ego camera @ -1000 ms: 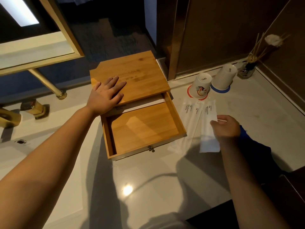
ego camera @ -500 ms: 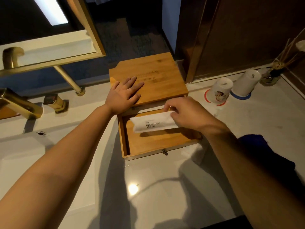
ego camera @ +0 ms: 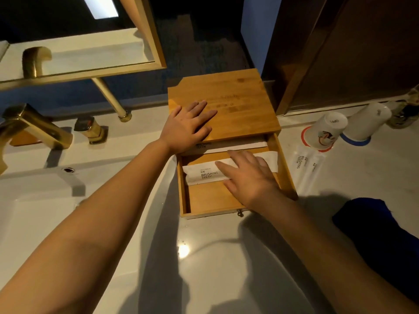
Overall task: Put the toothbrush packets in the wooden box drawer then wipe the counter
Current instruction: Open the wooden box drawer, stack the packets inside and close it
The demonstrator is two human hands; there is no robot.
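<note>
A wooden box [ego camera: 238,105] stands on the white counter [ego camera: 226,257] with its drawer [ego camera: 210,200] pulled out toward me. My left hand [ego camera: 188,128] lies flat on the box lid, fingers apart. A white toothbrush packet [ego camera: 204,174] marked BRUSHING TEETH lies across the drawer, and my right hand [ego camera: 249,175] rests flat on its right half with fingers spread. Another white packet [ego camera: 235,145] sits at the drawer's back, partly under the lid. Two more packets [ego camera: 303,168] lie on the counter right of the box. A dark blue cloth [ego camera: 374,227] is bunched at the right.
Two upturned white cups [ego camera: 326,132] [ego camera: 367,123] stand on coasters behind the loose packets, with a reed diffuser [ego camera: 405,114] at the far right. A gold faucet [ego camera: 34,130] and sink basin [ego camera: 34,223] fill the left. A gold-framed mirror [ego camera: 90,71] hangs above.
My right hand picked a packet off the counter, carried it left over the drawer and laid it inside, and now rests flat on it. My left hand stayed on the lid.
</note>
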